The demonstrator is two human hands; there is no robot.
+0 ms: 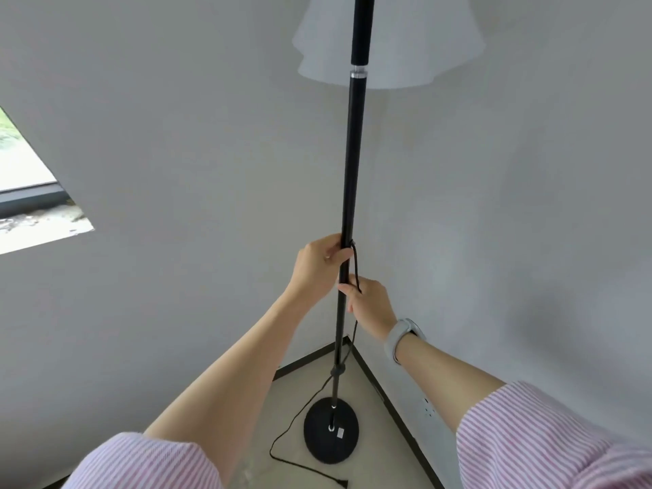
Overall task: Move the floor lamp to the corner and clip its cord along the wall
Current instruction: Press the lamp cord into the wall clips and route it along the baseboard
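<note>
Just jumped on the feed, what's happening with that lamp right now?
A person grips the floor lamp's black pole with both hands: left hand higher, right hand just below, where the cord runs alongside the pole. The round base sits on the floor close to the room's corner. The cord trails loose across the floor, its plug lying free; it is not clipped to the wall yet.

walls (176, 118): plain grey | floor (367, 411): pale, dark skirting (395, 407) | window (24, 192): left, daylight
</note>
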